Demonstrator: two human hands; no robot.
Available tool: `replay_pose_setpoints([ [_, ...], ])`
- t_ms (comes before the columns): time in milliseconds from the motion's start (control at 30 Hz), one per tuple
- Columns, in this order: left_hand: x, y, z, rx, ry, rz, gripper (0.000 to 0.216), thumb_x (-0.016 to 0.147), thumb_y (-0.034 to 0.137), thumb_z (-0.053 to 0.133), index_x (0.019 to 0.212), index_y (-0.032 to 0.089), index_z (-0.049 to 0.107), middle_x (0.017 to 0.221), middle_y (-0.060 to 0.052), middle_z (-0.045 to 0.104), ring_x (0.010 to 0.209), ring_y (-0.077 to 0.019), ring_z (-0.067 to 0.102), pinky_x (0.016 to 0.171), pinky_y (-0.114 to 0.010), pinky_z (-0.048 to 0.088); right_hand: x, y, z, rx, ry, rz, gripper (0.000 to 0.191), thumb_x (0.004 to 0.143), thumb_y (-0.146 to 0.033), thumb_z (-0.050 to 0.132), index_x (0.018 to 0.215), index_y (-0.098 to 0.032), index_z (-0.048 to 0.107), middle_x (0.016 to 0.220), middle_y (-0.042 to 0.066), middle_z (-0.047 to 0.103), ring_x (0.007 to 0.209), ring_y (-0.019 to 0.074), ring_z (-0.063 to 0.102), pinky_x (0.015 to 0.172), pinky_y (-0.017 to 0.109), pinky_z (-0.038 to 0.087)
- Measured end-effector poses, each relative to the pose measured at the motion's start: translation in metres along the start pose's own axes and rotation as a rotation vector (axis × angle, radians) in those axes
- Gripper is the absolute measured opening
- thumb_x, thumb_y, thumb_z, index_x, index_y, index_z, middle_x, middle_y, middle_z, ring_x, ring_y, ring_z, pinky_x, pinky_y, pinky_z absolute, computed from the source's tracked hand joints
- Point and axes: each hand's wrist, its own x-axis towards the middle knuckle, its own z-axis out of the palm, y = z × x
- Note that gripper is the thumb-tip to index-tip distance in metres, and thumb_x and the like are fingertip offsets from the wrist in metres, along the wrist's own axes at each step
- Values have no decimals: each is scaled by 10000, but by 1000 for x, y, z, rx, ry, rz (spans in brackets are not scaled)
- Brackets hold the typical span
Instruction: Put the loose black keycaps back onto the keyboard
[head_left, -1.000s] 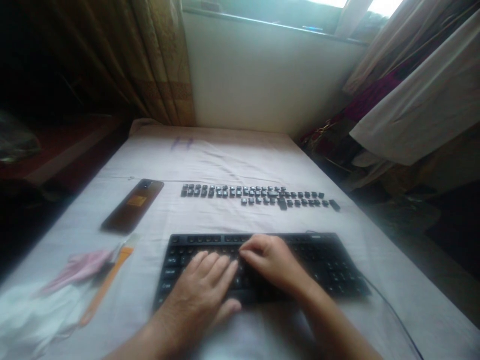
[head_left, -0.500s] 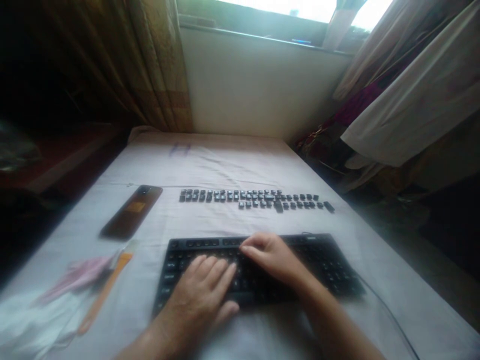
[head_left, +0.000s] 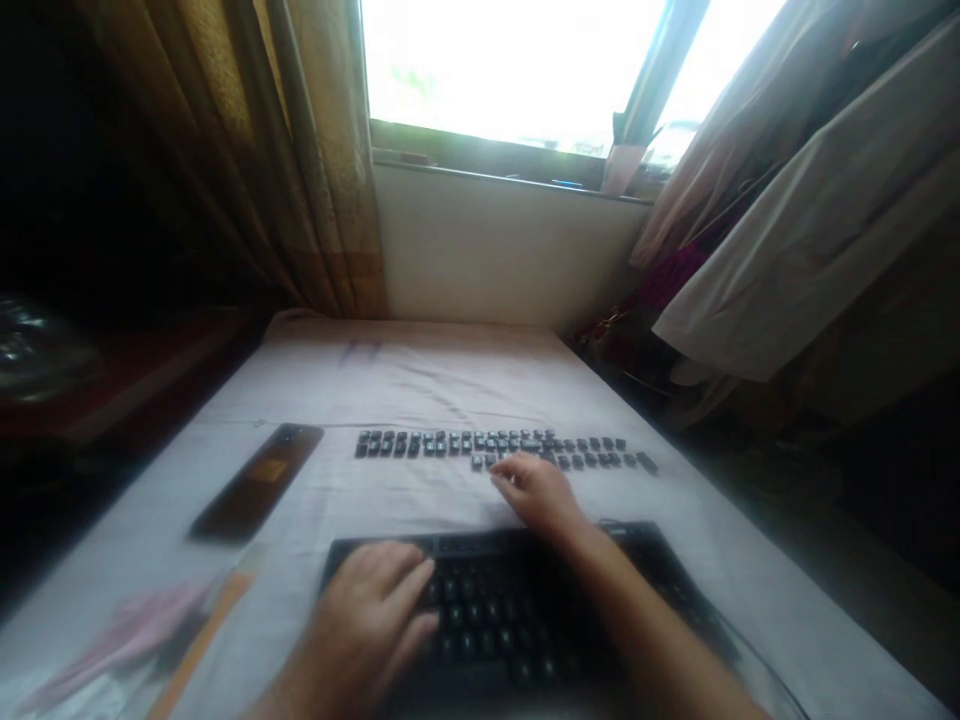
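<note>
A black keyboard lies in front of me, with some of its keys blurred. My left hand rests over its left part, fingers stretched and thumb apart. Beyond the keyboard, loose black keycaps stand in rows on the cloth. My right hand is at the front row of keycaps, its thumb and fingertips drawn together. Whatever lies between those fingertips is too small and blurred to make out, and the hand covers part of the row.
A dark phone lies to the left on the white cloth. Nearer me are an orange-handled brush and a pink cloth. The keyboard's cable trails to the right. Clothes hang beside the table.
My right hand has gone from the keyboard's upper keys forward to the keycap rows. My left hand has shifted slightly left on the keyboard. The view has tilted up.
</note>
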Motion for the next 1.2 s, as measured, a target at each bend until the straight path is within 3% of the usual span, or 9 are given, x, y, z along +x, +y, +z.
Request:
replay_pose_setpoints([
  [267, -6, -21, 2, 16, -6, -59, 280, 978, 356, 480, 1146, 224, 660, 1150, -71, 679, 1022, -244, 639, 869, -394, 529, 26, 1, 8, -245, 35, -99, 240, 874, -284, 614, 1067, -244, 751, 1130, 107, 669, 1056, 261, 590, 908, 363, 399],
  [767, -7, -16, 3, -28, -78, -130, 297, 984, 345, 460, 1146, 206, 667, 1157, -91, 678, 1049, -262, 632, 902, -445, 521, 36, -5, 20, -269, 27, -147, 177, 876, -239, 592, 946, -177, 742, 1122, 127, 659, 1057, 278, 568, 931, 393, 358],
  [933, -7, -18, 3, -26, -94, -131, 312, 984, 358, 459, 1157, 202, 666, 1175, -97, 673, 1061, -263, 626, 916, -443, 512, 6, -11, 4, -154, 24, -143, 146, 896, -231, 600, 1000, -198, 697, 1151, 85, 661, 1077, 224, 593, 903, 328, 426],
  [1067, -5, -13, -2, -7, -86, -99, 319, 981, 339, 464, 1190, 183, 647, 1212, -108, 652, 1093, -283, 605, 919, -458, 503, -40, -14, -11, 239, -173, -80, 98, 856, -187, 633, 940, -198, 681, 910, 23, 707, 811, 160, 650, 749, 269, 491],
  [1200, -1, 8, -4, -20, -37, -7, 323, 975, 307, 469, 1220, 176, 632, 1232, -102, 638, 1134, -277, 574, 986, -448, 457, -71, -15, -16, 311, -257, -42, 111, 838, -172, 645, 936, -187, 695, 922, 40, 737, 849, 181, 669, 797, 288, 496],
])
